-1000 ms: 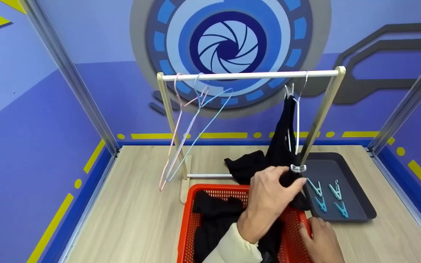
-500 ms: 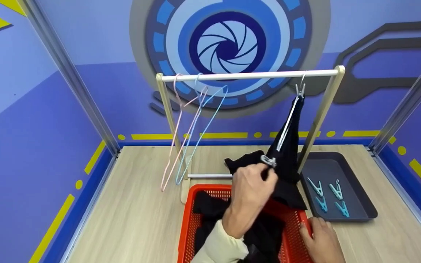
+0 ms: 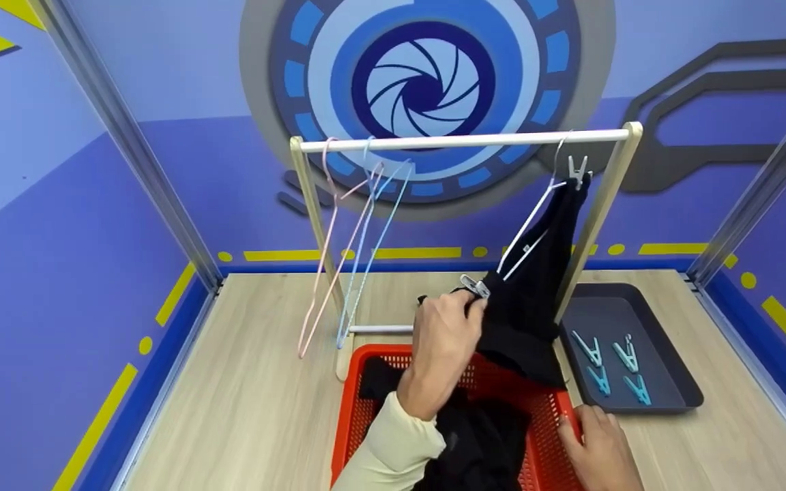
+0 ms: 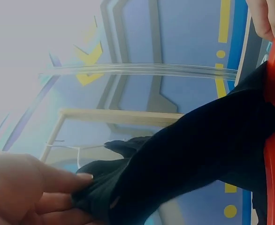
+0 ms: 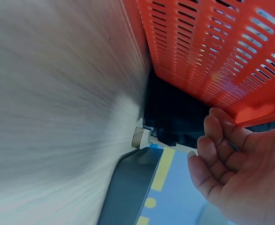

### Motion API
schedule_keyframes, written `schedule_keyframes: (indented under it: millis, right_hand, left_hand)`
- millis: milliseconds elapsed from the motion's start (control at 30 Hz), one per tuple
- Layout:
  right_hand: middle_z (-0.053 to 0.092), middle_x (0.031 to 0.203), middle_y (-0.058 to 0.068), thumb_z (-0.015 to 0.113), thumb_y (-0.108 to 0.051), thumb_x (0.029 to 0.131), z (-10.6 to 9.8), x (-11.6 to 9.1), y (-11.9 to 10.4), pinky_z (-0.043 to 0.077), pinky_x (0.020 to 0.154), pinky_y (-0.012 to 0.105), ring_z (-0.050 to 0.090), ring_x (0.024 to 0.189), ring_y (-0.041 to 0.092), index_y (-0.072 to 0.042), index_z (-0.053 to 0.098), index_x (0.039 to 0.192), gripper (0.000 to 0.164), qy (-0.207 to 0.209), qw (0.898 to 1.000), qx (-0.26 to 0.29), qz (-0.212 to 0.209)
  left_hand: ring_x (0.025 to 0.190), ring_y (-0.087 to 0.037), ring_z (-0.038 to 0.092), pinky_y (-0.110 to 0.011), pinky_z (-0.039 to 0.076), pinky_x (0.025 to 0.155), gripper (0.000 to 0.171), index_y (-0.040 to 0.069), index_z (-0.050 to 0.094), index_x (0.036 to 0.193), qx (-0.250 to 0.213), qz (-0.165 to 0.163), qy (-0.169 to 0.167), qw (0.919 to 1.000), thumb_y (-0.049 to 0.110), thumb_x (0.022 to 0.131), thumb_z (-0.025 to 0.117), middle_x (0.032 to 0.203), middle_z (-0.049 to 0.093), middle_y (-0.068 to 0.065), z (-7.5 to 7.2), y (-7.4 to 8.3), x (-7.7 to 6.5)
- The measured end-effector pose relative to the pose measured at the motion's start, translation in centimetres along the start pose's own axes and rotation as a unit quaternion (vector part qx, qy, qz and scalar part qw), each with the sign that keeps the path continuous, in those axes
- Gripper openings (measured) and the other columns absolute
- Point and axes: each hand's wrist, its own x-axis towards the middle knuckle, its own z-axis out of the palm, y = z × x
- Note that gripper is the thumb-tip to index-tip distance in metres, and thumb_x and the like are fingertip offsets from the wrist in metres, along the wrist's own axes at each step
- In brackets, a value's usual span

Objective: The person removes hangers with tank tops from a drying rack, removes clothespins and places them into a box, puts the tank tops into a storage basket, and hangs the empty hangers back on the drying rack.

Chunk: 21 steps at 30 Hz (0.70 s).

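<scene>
My left hand [image 3: 444, 341] pinches one clipped end of a black garment [image 3: 526, 327], with the thumb and fingers on the cloth [image 4: 165, 159] in the left wrist view. A grey clothespin [image 3: 475, 286] sits right at the fingertips. The garment hangs from a white hanger [image 3: 526, 228] on the rail, its other end held by a second grey clothespin [image 3: 578, 172] near the hook. Its lower part drapes over the far rim of a red basket [image 3: 340, 436]. My right hand [image 3: 600, 447] grips the basket's right rim, thumb inside, fingers outside [image 5: 212, 150].
More black cloth [image 3: 482, 443] lies in the basket. A pink hanger [image 3: 325, 252] and a blue hanger [image 3: 366, 252] hang at the left of the small rack [image 3: 461, 141]. On the right, a dark grey tray [image 3: 666, 354] holds several teal clothespins [image 3: 627, 354].
My left hand has moved left with the clipped garment end, turning the white hanger so its far clothespin swings right. The blue hanger swings slightly. My right hand stays on the rim.
</scene>
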Motion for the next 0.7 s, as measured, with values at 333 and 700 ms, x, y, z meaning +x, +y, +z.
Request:
schedule_keyframes:
  millis: [333,700]
  right_hand:
    - [0.056,0.09,0.006,0.061,-0.021,0.104,-0.2,0.2,-0.1,0.044,0.074,0.044,0.05,0.084,0.026,-0.002,0.062,0.1,0.02,-0.036,0.999,0.009,0.028]
    - [0.057,0.09,0.006,0.062,-0.02,0.104,-0.3,0.0,-0.2,0.044,0.074,0.044,0.05,0.084,0.026,-0.003,0.063,0.099,0.018,-0.031,0.999,0.009,0.024]
  left_hand:
    - [0.065,-0.023,0.071,-0.037,0.056,0.057,0.014,0.008,0.078,0.082,-0.004,-0.012,0.012,0.9999,0.014,0.094,0.082,0.076,0.076,-0.005,-0.2,-1.0,1.2]
    - [0.068,-0.027,0.075,-0.04,0.058,0.058,0.007,0.006,0.082,0.09,0.014,0.035,0.089,0.9953,0.013,0.091,0.084,0.081,0.078,-0.008,0.0,-3.2,2.2]
